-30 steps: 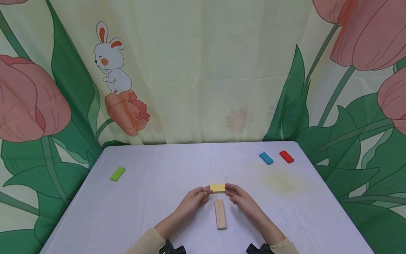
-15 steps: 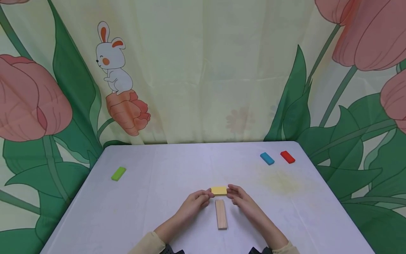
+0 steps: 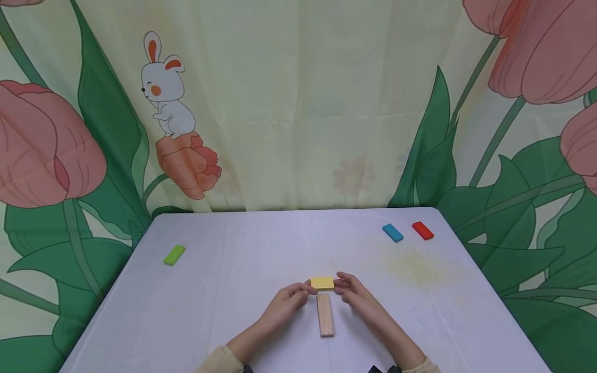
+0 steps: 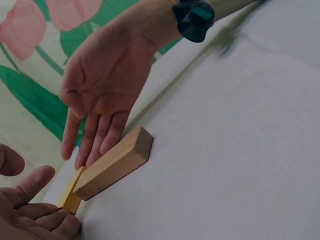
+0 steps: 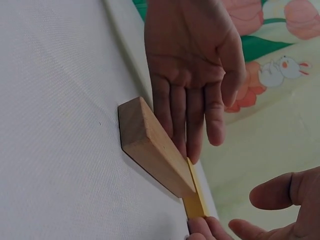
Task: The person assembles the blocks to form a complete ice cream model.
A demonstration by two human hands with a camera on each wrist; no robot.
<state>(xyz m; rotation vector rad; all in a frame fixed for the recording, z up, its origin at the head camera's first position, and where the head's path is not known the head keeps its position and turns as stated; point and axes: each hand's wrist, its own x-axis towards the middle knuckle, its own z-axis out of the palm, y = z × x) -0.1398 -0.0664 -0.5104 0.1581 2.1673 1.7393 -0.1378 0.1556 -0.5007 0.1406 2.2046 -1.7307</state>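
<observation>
A yellow block (image 3: 322,283) lies crosswise on the table, just beyond the far end of a plain wooden block (image 3: 325,317) that points toward me. My left hand (image 3: 285,306) is at the yellow block's left end, its fingertips touching that end and its thumb raised in the left wrist view. At the opposite end, the fairly straight fingers of my right hand (image 3: 363,301) reach the yellow block. Neither hand curls round it. In the right wrist view the wooden block (image 5: 157,150) covers part of the yellow block (image 5: 196,202).
A green block (image 3: 174,255) lies far left on the white-covered table (image 3: 210,290). Toward the back right are a blue block (image 3: 393,232) and a red block (image 3: 422,230). Behind the table hangs a curtain (image 3: 298,103) printed with tulips and a rabbit.
Both hands have moved the yellow block a short way toward me, narrowing the gap to the wooden block. The wooden, green, blue and red blocks stay in place.
</observation>
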